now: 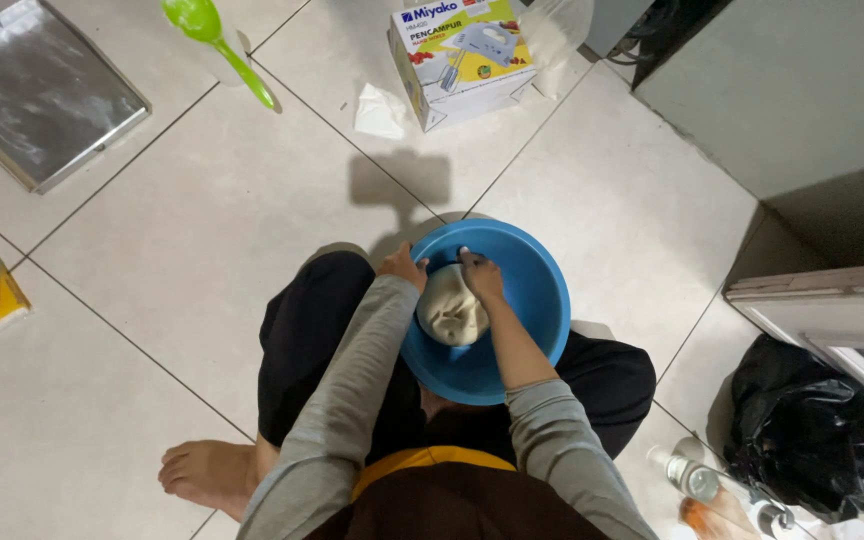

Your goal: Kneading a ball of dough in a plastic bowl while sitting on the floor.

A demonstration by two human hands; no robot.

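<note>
Person seated on tiled floor (pixel 202 230), blue basin (pixel 537 300) in lap. Left hand (pixel 402 266) curled over basin's far-left rim. Right hand (pixel 479 274) fingers bent, pressing the pale dough lump (pixel 452 310) inside. Mixer box (pixel 462 55) far beyond.

Pale dough lump (pixel 452 310) in blue bowl (pixel 532 290)

hands: 2, left hand (pixel 404 266) and right hand (pixel 480 275) | blue bowl (pixel 537 300): 1 | dough lump (pixel 452 310): 1 | green spoon (pixel 214 40): 1 far left | mixer box (pixel 462 58): 1 far | foil-lined tray (pixel 37 90): 1 far left | black bag (pixel 807 430): 1 near right | bottles (pixel 697 480): 2 near right | bare foot (pixel 207 475): 1 near
</note>
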